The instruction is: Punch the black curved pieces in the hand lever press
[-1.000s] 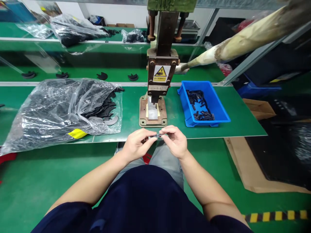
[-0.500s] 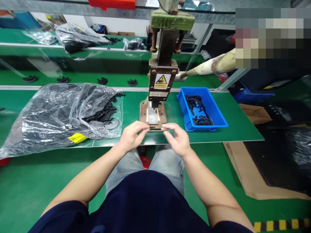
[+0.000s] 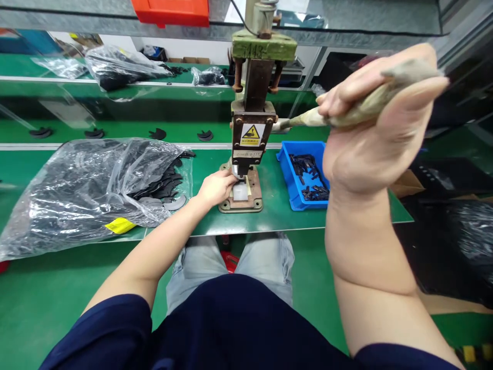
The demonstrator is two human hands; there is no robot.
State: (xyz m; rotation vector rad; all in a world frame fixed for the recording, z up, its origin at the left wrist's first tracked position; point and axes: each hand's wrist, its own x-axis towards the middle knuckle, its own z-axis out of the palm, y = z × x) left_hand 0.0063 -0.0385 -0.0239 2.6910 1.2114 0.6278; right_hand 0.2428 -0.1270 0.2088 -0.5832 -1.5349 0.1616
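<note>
A hand press (image 3: 252,131) with a yellow warning label stands at the middle of the bench. At its base (image 3: 254,192), my left hand (image 3: 218,188) reaches in from the left, fingertips pinched on a small black part (image 3: 241,179) right under the ram. Fingers partly hide that part. My right hand (image 3: 362,139) is raised high on the right, wrapped around the tape-covered lever (image 3: 308,118) of the press. A pale plate (image 3: 241,192) lies on the base in front of the ram.
A clear plastic bag (image 3: 80,185) of black curved parts lies left of the press. To the right, a blue bin (image 3: 287,177) holds small black pieces. Several black parts (image 3: 157,134) sit in a row behind. A red bin (image 3: 171,11) is on the shelf above.
My right hand has left the small part at the front of the base and risen to grip the lever. My left hand has moved in under the ram with the part.
</note>
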